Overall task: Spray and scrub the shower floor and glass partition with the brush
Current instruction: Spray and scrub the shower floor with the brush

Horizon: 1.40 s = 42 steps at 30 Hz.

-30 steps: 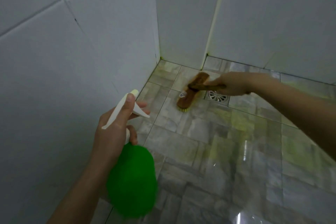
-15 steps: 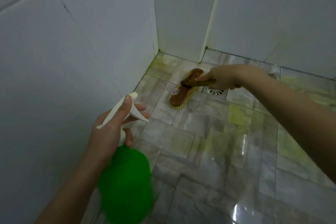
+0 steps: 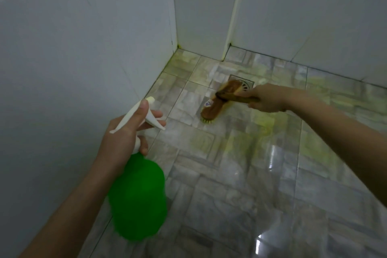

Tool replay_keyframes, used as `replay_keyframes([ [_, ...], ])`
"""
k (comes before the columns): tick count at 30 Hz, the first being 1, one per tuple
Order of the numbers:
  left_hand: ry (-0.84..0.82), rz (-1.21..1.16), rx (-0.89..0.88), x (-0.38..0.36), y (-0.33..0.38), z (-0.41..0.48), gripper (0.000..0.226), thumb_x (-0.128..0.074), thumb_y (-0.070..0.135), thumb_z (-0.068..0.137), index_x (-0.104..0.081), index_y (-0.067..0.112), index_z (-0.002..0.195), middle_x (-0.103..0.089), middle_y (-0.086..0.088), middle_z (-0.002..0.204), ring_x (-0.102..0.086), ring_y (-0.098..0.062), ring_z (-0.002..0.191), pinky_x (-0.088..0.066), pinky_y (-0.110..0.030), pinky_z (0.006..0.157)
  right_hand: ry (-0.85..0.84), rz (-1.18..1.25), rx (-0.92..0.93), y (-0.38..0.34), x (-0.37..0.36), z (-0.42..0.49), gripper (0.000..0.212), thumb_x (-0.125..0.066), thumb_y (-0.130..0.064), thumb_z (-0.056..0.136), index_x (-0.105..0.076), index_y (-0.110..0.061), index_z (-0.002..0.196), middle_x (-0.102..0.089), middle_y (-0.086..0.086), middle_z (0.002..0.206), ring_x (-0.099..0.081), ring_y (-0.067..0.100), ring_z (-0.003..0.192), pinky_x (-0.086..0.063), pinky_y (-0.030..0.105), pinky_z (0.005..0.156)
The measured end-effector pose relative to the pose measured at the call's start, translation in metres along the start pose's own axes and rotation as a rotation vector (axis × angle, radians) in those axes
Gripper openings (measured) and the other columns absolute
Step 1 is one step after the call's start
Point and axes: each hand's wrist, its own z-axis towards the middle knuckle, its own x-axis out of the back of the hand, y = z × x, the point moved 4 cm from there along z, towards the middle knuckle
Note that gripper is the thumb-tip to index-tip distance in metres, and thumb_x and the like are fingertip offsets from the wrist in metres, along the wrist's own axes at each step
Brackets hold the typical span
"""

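My left hand (image 3: pixel 123 138) is wrapped round the neck of the spray bottle (image 3: pixel 138 199), index finger lying along the top of its white head and the other fingers curled at the trigger. Its green body hangs below my wrist, a little blurred, and hides the floor (image 3: pixel 230 195) tiles near the left wall (image 3: pixel 73 69). The nozzle points toward the corner where that wall meets the back wall (image 3: pixel 201 6). My right hand (image 3: pixel 267 98) is clenched round the handle of the brush (image 3: pixel 211 109), well apart from the bottle. The brush's brown head sits bristles-down on the wet grey tiles, yellow-green bristles showing at its near end and a small sticker on its back. Its far end overlaps the near-left edge of the square metal drain (image 3: pixel 244 85), so part of the grate is covered. Yellowish streaks lie on the tiles around and to the right of the brush. A pale vertical strip (image 3: pixel 232 16) runs down the back wall to the floor just behind the drain.
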Motion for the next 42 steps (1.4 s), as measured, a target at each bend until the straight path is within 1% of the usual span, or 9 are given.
replay_keyframes([
  [7,-0.021,0.122,0.014,-0.015,-0.007,-0.016,0.044,-0.05,0.055,0.093,-0.076,0.02,0.088,-0.079,0.0,0.088,-0.046,-0.014,0.034,-0.043,-0.022,0.039,0.146,0.098,0.182,-0.105,-0.002,0.059,0.053,-0.039,-0.023,0.101,-0.025,-0.04,0.149,-0.052,-0.002,0.106,-0.054,0.02,0.073,-0.044,0.031,0.061],
  [10,-0.023,0.104,0.028,-0.007,-0.011,-0.023,0.051,-0.049,0.061,0.083,-0.076,0.018,0.091,-0.079,-0.002,0.09,-0.045,-0.014,0.034,-0.042,-0.022,0.039,0.126,0.13,0.158,-0.081,-0.021,0.021,0.052,-0.041,-0.026,0.1,-0.026,-0.045,0.147,-0.059,0.003,0.109,-0.06,0.026,0.085,-0.051,0.039,0.078],
  [16,-0.005,0.107,0.06,0.022,-0.02,-0.04,0.035,-0.052,0.06,0.087,-0.075,0.035,0.095,-0.08,0.0,0.096,-0.051,-0.026,0.048,-0.041,-0.023,0.039,0.018,0.034,-0.052,-0.073,-0.049,-0.055,0.054,-0.038,-0.024,0.1,-0.023,-0.05,0.146,-0.057,0.003,0.1,-0.06,0.025,0.083,-0.052,0.039,0.075],
  [22,0.01,0.165,0.057,0.032,-0.027,-0.054,0.032,-0.05,0.054,0.096,-0.076,0.038,0.085,-0.079,-0.001,0.098,-0.049,-0.021,0.042,-0.042,-0.023,0.039,0.145,0.111,0.165,-0.151,-0.024,0.04,0.056,-0.038,-0.018,0.1,-0.026,-0.043,0.148,-0.057,0.006,0.109,-0.052,0.025,0.08,-0.042,0.034,0.067],
  [25,0.042,0.151,0.051,0.043,-0.03,-0.056,0.027,-0.053,0.063,0.093,-0.075,0.056,0.08,-0.079,0.003,0.102,-0.063,-0.051,0.07,-0.043,-0.027,0.045,0.077,0.117,0.147,-0.125,-0.033,0.004,0.054,-0.039,-0.021,0.101,-0.026,-0.045,0.147,-0.053,0.003,0.103,-0.051,0.02,0.077,-0.041,0.033,0.07],
  [27,0.042,0.151,0.047,0.049,-0.034,-0.057,0.026,-0.05,0.064,0.088,-0.074,0.059,0.079,-0.079,0.005,0.101,-0.065,-0.057,0.087,-0.043,-0.029,0.049,-0.009,0.083,0.074,-0.106,-0.046,-0.035,0.054,-0.04,-0.024,0.101,-0.024,-0.049,0.146,-0.053,0.002,0.101,-0.054,0.018,0.075,-0.046,0.035,0.071],
  [30,0.019,0.156,0.054,0.052,-0.04,-0.061,0.028,-0.049,0.064,0.086,-0.075,0.057,0.079,-0.079,0.004,0.1,-0.058,-0.047,0.065,-0.043,-0.029,0.05,0.002,0.017,-0.003,-0.116,-0.052,-0.045,0.055,-0.039,-0.023,0.1,-0.024,-0.049,0.146,-0.056,0.004,0.105,-0.058,0.025,0.086,-0.049,0.037,0.074],
  [34,-0.011,0.172,0.069,0.052,-0.046,-0.065,0.035,-0.047,0.066,0.085,-0.077,0.048,0.081,-0.079,0.003,0.1,-0.049,-0.021,0.043,-0.043,-0.031,0.051,0.128,0.092,0.161,-0.189,-0.045,0.017,0.058,-0.037,-0.017,0.099,-0.024,-0.046,0.147,-0.06,0.008,0.107,-0.057,0.027,0.085,-0.041,0.031,0.061],
  [42,0.041,0.16,0.045,0.07,-0.049,-0.069,0.032,-0.05,0.077,0.075,-0.074,0.058,0.081,-0.078,0.002,0.103,-0.064,-0.05,0.073,-0.043,-0.027,0.046,-0.009,0.162,0.071,-0.157,-0.079,-0.062,0.056,-0.038,-0.024,0.1,-0.02,-0.054,0.145,-0.051,-0.004,0.083,-0.054,0.017,0.07,-0.046,0.032,0.06],
])
